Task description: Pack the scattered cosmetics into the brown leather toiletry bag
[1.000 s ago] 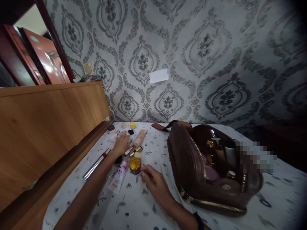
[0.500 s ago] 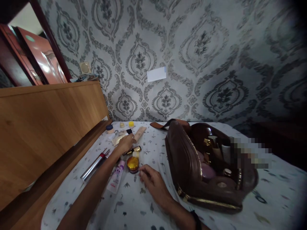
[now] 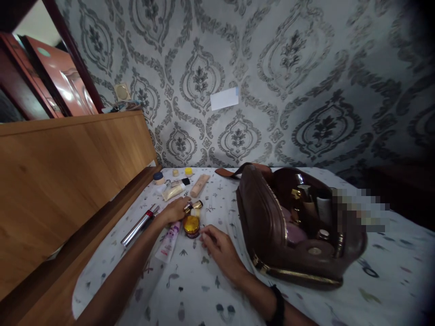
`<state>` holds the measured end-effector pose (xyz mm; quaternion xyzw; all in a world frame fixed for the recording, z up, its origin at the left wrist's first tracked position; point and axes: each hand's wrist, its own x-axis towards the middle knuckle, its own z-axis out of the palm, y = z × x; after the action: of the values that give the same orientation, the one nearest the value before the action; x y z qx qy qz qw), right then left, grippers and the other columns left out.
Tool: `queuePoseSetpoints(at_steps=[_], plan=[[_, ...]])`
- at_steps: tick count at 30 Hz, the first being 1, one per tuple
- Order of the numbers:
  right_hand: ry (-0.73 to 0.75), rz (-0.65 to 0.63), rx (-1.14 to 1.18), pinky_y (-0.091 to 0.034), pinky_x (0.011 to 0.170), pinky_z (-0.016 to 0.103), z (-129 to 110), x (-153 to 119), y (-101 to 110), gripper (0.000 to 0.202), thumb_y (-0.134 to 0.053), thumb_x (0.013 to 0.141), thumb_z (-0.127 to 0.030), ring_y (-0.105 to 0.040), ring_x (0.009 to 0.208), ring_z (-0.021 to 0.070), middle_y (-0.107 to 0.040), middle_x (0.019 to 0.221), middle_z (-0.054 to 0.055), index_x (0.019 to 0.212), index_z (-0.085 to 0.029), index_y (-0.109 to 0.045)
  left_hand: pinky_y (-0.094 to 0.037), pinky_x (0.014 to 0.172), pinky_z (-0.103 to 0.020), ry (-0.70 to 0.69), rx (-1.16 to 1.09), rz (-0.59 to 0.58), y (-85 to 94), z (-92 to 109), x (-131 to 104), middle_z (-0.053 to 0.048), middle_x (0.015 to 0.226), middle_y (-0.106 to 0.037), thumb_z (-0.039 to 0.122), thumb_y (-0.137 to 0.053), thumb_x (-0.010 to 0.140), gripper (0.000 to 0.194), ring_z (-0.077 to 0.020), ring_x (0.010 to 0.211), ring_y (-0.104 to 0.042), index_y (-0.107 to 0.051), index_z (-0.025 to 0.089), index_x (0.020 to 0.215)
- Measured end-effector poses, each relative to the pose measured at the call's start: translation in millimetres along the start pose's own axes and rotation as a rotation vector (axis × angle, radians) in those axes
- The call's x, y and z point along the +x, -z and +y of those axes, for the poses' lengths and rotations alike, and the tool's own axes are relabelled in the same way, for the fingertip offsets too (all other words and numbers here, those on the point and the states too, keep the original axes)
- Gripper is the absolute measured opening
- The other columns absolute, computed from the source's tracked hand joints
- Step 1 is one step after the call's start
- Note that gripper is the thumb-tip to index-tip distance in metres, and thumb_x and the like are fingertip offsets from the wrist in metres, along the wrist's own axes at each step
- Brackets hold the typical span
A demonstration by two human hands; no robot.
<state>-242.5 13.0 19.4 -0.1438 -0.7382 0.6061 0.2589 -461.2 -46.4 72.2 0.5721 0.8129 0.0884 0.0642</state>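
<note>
Currently viewing from the head, looking over a white printed cloth [image 3: 200,296]. Placing left hand [image 3: 175,210] left of middle, palm down, bringing bent fingers to the left end of a gold-and-black tube [image 3: 197,205]. Being unable to tell grasping from mere touching, owing to half-hidden fingertips. Locating gold-and-black tube just beyond an amber jar [image 3: 192,224], with a small cream-capped piece [image 3: 195,212] between. Resting right hand [image 3: 222,253] near and just right of amber jar, fingers loosely curled, grip released, holding nothing; being unable to tell contact between fingertips and jar. Wearing a black wristband [image 3: 279,305] on the right.

Noting a lavender tube [image 3: 168,244] lying nearer, just right of left forearm, and a silver cylinder [image 3: 137,228] with red band lying aslant farther left. Logging on the far left a pale tube [image 3: 174,192], a black-capped tube [image 3: 181,183], a peach tube [image 3: 200,185], a navy-lidded jar [image 3: 158,178], a beige pot [image 3: 175,173] and a yellow-lidded pot [image 3: 188,171]. Observing on the right a brown bag [image 3: 258,222], unzipped, containing a white bottle [image 3: 324,210] among other items. Recording on the far side a patterned wall [image 3: 238,50] bearing a white paper [image 3: 224,98]; on the left, a wooden board [image 3: 78,154].
</note>
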Motion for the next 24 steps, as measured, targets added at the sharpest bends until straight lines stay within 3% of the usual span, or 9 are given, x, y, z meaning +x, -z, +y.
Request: queuePoseSetpoints(at_steps=[4, 8, 13, 18, 22, 24], plan=[[-0.022, 0.003, 0.022, -0.046, 0.061, 0.028, -2, 0, 0, 0.023, -0.052, 0.085, -0.038, -0.060, 0.067, 0.0177, -0.065, 0.078, 0.003, 0.091, -0.019, -0.063, -0.050, 0.092, -0.037, 0.065, -0.038, 0.014, 1.4, -5, 3, -0.012, 0.115, -0.068, 0.025, -0.067, 0.074, 0.053, -0.0286, 0.106, -0.062, -0.057, 0.016, 0.126], [-0.022, -0.008, 0.019, -0.045, 0.061, 0.028, -2, 0, 1, 0.024, -0.051, 0.085, -0.039, -0.060, 0.068, 0.0175, -0.065, 0.077, 0.003, 0.091, -0.019, -0.063, -0.050, 0.085, -0.033, 0.066, -0.127, 0.041, 6.3, -3, 1, -0.007, 0.103, -0.069, 0.021, -0.070, 0.068, 0.040, -0.0258, 0.095, -0.063, -0.065, 0.016, 0.107], [-0.030, -0.007, 0.041, -0.045, 0.059, 0.026, 0, 0, 0, 0.023, -0.053, 0.086, -0.039, -0.060, 0.068, 0.0165, -0.064, 0.077, 0.002, 0.091, -0.019, -0.062, -0.048, 0.078, -0.030, 0.043, -0.321, 0.140, 16.1, 5, -8, -0.003, 0.088, -0.067, 0.023, -0.060, 0.076, 0.026, -0.0210, 0.085, -0.061, -0.067, 0.015, 0.100], [-0.015, 0.001, 0.130, -0.044, 0.054, 0.024, -4, -1, -1, 0.030, -0.055, 0.087, -0.046, -0.061, 0.070, 0.0168, -0.063, 0.081, 0.002, 0.099, -0.019, -0.060, -0.050, 0.080, -0.030, -0.046, -0.622, 0.205, 14.8, 35, -27, -0.007, 0.100, -0.068, 0.037, -0.055, 0.086, 0.031, -0.0217, 0.094, -0.064, -0.060, 0.016, 0.109], [0.009, 0.006, 0.269, -0.044, 0.052, 0.023, -12, 1, 0, 0.044, -0.056, 0.088, -0.056, -0.063, 0.075, 0.0171, -0.062, 0.090, 0.004, 0.112, -0.019, -0.058, -0.053, 0.075, -0.030, -0.102, -1.204, 0.091, 5.6, 69, -45, -0.011, 0.109, -0.069, 0.050, -0.068, 0.082, 0.045, -0.0222, 0.092, -0.067, -0.054, 0.018, 0.111], [0.024, 0.010, 0.308, -0.043, 0.049, 0.023, -13, 3, 0, 0.049, -0.059, 0.085, -0.060, -0.062, 0.071, 0.0168, -0.062, 0.088, 0.004, 0.112, -0.018, -0.058, -0.052, 0.070, -0.028, -0.106, -1.334, 0.048, 0.2, 81, -51, -0.012, 0.110, -0.070, 0.051, -0.072, 0.080, 0.047, -0.0194, 0.084, -0.067, -0.054, 0.018, 0.109]])
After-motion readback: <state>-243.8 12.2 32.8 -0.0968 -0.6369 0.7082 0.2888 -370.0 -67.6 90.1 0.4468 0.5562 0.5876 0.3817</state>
